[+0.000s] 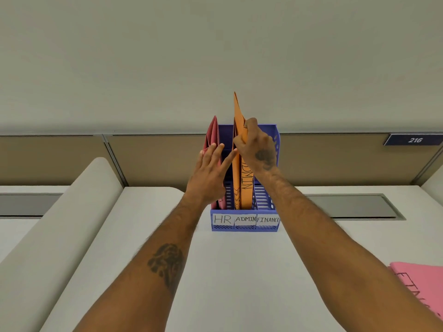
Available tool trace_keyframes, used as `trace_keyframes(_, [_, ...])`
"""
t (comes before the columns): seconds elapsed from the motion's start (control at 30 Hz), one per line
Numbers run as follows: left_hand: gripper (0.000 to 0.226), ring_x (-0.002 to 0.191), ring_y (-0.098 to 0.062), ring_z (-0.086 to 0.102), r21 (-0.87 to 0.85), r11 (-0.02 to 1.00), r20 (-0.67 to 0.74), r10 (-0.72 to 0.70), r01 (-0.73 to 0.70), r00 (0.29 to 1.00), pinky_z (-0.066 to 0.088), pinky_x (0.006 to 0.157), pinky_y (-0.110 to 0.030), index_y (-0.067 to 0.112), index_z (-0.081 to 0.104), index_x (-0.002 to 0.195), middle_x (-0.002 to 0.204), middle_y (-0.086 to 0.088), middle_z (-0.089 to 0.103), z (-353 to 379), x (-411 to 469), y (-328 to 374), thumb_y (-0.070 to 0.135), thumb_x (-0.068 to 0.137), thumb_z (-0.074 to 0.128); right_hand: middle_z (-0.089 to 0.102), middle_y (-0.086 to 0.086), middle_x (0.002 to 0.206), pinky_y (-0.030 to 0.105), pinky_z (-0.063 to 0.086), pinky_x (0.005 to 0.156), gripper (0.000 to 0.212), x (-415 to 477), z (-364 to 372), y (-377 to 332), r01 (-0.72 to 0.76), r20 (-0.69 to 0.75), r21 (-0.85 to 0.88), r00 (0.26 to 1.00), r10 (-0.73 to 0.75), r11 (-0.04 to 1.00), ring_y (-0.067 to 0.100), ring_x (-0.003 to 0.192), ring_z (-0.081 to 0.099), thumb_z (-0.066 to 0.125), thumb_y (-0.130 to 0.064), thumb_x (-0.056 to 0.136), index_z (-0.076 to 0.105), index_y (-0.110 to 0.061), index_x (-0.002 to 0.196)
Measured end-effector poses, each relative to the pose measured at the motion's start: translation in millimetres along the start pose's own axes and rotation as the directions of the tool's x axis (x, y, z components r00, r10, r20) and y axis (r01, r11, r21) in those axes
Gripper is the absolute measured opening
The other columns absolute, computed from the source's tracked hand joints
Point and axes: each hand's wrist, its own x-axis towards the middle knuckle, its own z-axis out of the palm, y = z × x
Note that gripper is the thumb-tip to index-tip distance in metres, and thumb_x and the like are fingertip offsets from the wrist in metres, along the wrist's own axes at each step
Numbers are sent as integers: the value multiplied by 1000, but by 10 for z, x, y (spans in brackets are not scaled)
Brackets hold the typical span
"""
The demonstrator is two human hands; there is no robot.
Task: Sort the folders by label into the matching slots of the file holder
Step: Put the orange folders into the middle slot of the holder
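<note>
The file holder (244, 228) stands on the worktop (239, 271) at twelve o'clock from the person, its front labels reading HR, ADMIN and FINANCE from the nine o'clock side to the three o'clock side. The right hand (257, 147) pinches the upper part of an orange folder (247, 185) marked ADMIN, fingers curled round its edge. The folder stands nearly upright with its lower end already inside the middle slot, just at three o'clock of a second orange folder (236, 183). The left hand (208, 173) holds nothing: its straight, spread fingers lie against the red folders (212, 133) in the HR slot, and the forefinger touches the near edge of the orange ones. The hands are close together but do not touch. The step looks nearly done, since the label matches the slot. To finish it well, the right hand should probably guide the folder straight down until its bottom edge seats. Meanwhile the left hand steadies the neighbours so nothing leans across a divider or gets dragged along. Letting go too early could leave the folder tilting toward the FINANCE slot. A pink folder (422, 281), lettered with what seems to begin FINANCE, lies flat at four o'clock, likely next.
</note>
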Motion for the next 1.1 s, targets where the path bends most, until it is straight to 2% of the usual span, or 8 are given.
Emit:
trace_keyframes(0.13, [121, 152, -30, -10, 2, 1000, -11, 8, -8, 1000, -2, 122, -49, 34, -16, 153, 165, -12, -1, -2, -3, -18, 25, 75, 77, 67, 13, 82, 35, 58, 55, 24, -172, 106, 130, -12, 18, -41, 1000, 13, 999, 28, 67, 68, 59, -23, 93, 54, -3, 104])
trace_keyframes(0.27, [121, 152, -30, -10, -9, 1000, -17, 2, -2, 1000, -6, 120, -46, 34, -14, 153, 165, -12, -1, 1, -1, -17, 24, 75, 77, 68, 11, 84, 31, 55, 55, 33, -298, 188, 233, -74, 79, -59, 994, 78, 996, 25, 67, 69, 49, -38, 99, 53, -5, 103])
trace_keyframes(0.47, [115, 152, -31, -9, -13, 1000, -19, -14, 14, 1000, -8, 118, -45, 34, -10, 154, 165, -12, 2, -12, 0, -6, 25, 77, 75, 60, 0, 73, 14, 32, 45, 51, -415, 185, 283, -119, 205, -64, 970, 129, 991, 12, 56, 56, 29, -55, 94, 50, -9, 104])
trace_keyframes(0.63, [111, 152, -31, -8, -17, 1000, 8, -22, 23, 1000, -5, 119, -48, 33, -6, 155, 165, -13, 1, -53, -11, 8, 26, 78, 74, 57, 0, 76, 23, 45, 49, 45, -421, 176, 282, -132, 273, -96, 950, 153, 987, 14, 57, 57, 33, -50, 98, 49, -8, 109])
trace_keyframes(0.8, [115, 151, -30, -13, -46, 999, 65, -25, 29, 998, -8, 117, -45, 35, -11, 154, 165, -11, -6, -138, -15, 36, 19, 79, 74, 62, 3, 81, 25, 46, 52, 59, -447, 81, 279, -161, 312, -82, 933, 179, 983, 15, 61, 59, 19, -58, 92, 47, -11, 112])
trace_keyframes(0.9, [113, 151, -27, -17, -108, 994, 81, -26, 35, 996, -5, 119, -45, 35, -15, 154, 165, -9, -12, -203, -70, 28, 21, 82, 72, 65, 5, 106, 36, 56, 69, 55, -469, -30, 275, -157, 366, -40, 916, 161, 987, 24, 89, 68, 22, -55, 98, 42, -15, 131])
trace_keyframes(1.0, [110, 150, -24, -19, -107, 993, 73, -46, 54, 996, -1, 120, -47, 31, -17, 154, 164, -7, -15, -263, -176, 11, 19, 84, 67, 42, 5, 150, 49, 49, 97, 56, -515, -173, 261, -175, 432, -15, 887, 165, 984, 26, 128, 51, 21, -52, 102, 23, -25, 151])
trace_keyframes(1.1, [108, 150, -25, -18, -75, 996, 62, -53, 57, 997, -3, 118, -46, 29, -16, 154, 165, -7, -14, -313, -329, 8, 18, 84, 66, 20, 8, 160, 51, 41, 105, 59, -630, -331, 214, -150, 490, -86, 854, 173, 985, 28, 141, 33, 16, -53, 101, 10, -29, 154])
